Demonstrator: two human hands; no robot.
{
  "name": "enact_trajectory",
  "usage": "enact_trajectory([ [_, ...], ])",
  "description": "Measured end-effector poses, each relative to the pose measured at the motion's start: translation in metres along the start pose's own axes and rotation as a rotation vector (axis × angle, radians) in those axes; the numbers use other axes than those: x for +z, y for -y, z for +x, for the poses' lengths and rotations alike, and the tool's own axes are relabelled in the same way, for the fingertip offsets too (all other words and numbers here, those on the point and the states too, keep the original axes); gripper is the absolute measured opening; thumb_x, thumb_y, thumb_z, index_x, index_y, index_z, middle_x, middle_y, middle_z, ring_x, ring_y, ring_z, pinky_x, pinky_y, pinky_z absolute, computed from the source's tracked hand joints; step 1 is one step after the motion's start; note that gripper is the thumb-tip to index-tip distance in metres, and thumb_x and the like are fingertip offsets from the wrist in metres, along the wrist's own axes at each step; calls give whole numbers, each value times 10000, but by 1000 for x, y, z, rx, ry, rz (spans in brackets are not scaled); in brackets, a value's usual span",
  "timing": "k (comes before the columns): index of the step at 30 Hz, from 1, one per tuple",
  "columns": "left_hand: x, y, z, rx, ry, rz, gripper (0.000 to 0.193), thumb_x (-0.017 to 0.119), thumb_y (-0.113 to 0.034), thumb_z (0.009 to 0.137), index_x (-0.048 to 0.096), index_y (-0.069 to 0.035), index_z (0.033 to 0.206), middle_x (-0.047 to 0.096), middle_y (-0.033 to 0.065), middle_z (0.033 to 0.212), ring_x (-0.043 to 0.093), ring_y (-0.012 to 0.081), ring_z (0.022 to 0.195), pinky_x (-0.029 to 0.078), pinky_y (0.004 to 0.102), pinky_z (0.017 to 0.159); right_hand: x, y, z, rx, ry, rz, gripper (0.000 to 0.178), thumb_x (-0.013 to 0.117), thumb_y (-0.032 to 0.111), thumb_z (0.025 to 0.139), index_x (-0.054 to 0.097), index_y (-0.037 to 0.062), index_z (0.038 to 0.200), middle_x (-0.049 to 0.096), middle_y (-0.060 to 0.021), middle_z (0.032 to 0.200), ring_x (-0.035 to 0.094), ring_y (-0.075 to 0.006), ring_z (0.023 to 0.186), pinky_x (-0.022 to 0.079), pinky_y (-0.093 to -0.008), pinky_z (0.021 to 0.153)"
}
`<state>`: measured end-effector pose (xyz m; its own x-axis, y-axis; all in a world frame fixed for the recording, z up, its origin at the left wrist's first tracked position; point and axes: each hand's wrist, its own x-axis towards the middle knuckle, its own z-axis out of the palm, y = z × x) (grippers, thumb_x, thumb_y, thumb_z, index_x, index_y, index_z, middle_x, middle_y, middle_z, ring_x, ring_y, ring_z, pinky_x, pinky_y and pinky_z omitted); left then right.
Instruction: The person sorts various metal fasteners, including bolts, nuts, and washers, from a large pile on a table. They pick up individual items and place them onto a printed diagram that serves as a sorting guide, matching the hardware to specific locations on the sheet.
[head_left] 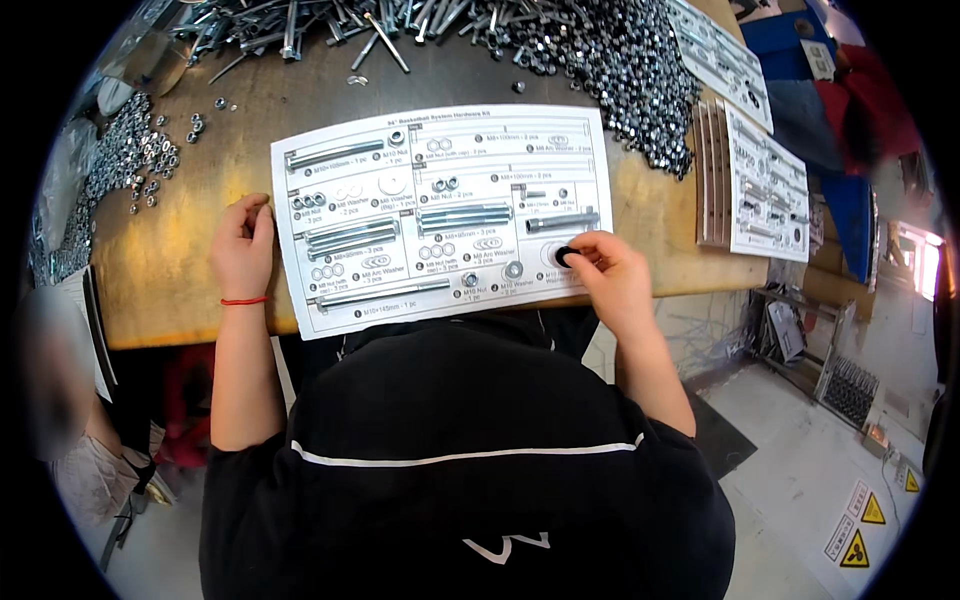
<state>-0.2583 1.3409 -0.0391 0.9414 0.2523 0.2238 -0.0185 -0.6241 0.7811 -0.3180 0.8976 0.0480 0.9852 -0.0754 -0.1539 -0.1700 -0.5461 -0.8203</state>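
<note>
A white card [475, 262] with framed sections lies in front of me, reaching the table's near edge. Metal bolts [465, 220], nuts and washers show in its sections; I cannot tell for each whether it is a loose part or a picture. My right hand [615, 282] pinches a small black disc, like a washer [566, 257], over the lower right of the card. Beside the card's left edge rests my left hand [243, 238], its fingers loosely bent with a gap to the thumb and nothing visible in them.
Heaped bolts [430, 18] and nuts [620, 85] cover the table's far side. More nuts [120, 165] pile up at left. Stacked printed cards [765, 190] stand at the right, another [715, 62] behind them. Another person [850, 110] is at far right.
</note>
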Motion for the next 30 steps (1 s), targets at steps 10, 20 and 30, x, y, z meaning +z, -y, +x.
enact_trajectory([
  [10, -10, -20, -10, -206, 80, -228, 394, 655, -79, 892, 584, -12, 1274, 635, 59, 1030, 593, 125, 892, 502, 269, 813, 6, -4, -7, -234, -388, -293, 178, 691, 82, 835, 684, 10, 997, 632, -159, 1027, 634, -309, 913, 516, -364, 787],
  [20, 6, -80, -14, -374, 244, -699, 576, 586, -18, 897, 364, 63, 1423, 513, 185, 1337, 525, 223, 1201, 414, 325, 1028, -7, -33, -5, -18, -375, -301, 255, 574, 123, 919, 650, -35, 1104, 631, -172, 969, 613, -302, 885, 484, -382, 798],
  [30, 9, -74, 3, -295, 406, -736, 553, 639, -49, 861, 449, 16, 1375, 553, 144, 1271, 523, 206, 1196, 420, 320, 1014, -1, -42, -27, 137, -578, -314, 259, 581, 138, 919, 651, -33, 1100, 642, -173, 994, 628, -296, 916, 492, -367, 824],
])
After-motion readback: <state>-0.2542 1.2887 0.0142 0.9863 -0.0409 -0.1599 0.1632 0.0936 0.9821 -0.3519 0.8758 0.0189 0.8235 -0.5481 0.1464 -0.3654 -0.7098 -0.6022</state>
